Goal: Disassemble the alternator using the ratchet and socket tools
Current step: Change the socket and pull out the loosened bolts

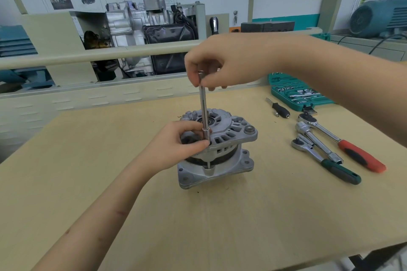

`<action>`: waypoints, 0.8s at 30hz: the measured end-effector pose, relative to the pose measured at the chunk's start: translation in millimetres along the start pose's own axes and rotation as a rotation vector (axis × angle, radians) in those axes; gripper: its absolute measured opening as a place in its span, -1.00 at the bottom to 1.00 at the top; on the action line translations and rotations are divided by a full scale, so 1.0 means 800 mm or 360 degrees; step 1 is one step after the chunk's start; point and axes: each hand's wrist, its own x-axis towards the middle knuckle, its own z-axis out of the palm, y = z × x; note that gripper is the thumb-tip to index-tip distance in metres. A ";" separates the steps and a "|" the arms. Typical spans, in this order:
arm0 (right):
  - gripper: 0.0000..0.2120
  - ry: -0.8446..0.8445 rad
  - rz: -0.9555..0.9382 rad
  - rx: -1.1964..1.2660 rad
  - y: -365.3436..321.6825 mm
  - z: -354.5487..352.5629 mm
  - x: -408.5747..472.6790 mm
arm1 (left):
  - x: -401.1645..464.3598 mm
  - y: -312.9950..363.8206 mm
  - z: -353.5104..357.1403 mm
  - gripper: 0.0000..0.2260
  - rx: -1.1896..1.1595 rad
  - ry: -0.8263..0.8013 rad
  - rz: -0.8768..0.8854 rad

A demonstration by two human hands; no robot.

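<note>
Just alternator point(220, 138) beside left hand point(176, 145)

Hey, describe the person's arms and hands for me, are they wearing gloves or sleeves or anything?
Nothing worn shows: the left hand and right hand are bare, without gloves, rings or a watch, and both forearms are uncovered to the frame edges. The left forearm carries a few short reddish scratch marks.

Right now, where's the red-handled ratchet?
The red-handled ratchet lies on the table, right of the alternator, just beyond the green-handled ratchet.
</note>
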 end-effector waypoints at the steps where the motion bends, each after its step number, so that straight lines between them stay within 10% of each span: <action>1: -0.89 -0.0017 0.0007 0.0027 -0.001 0.000 -0.001 | 0.000 0.000 0.000 -0.83 0.0005 0.0000 0.0005; 24: -0.89 0.0078 0.0068 -0.0062 0.002 0.004 0.002 | 0.002 -0.001 -0.001 -0.84 0.0058 -0.0028 -0.0019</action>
